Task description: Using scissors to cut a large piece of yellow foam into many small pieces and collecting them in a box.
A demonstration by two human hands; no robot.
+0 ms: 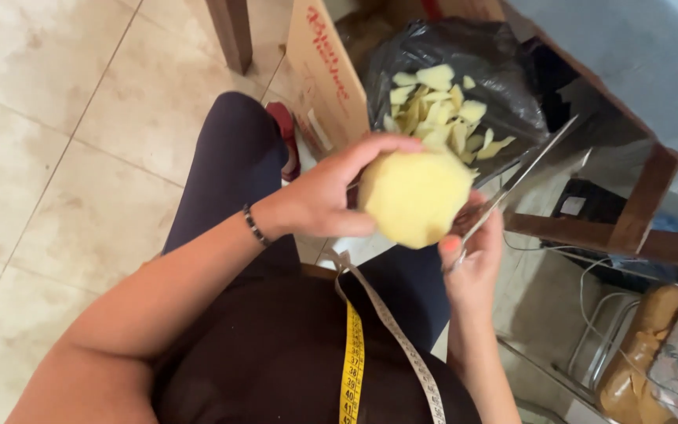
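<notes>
The peeled potato (415, 198) looks pale yellow, smooth and faceted — held above the lap in the left hand (325, 196). The right hand (474, 243) grips a knife (523, 177). Beyond, a black bag (464, 55) holds pale peelings (437, 110).

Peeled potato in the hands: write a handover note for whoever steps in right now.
Left hand: grips the potato from the side, held up over the lap.
Right hand: holds a knife, blade pointing up and away past the potato.
Black bag: open on the floor ahead, with a pile of pale peelings inside.
Done: every side of the potato in view is bare and yellow.
Left: the far side is hidden, so check it for skin. The potato has not been set down anywhere.
</notes>
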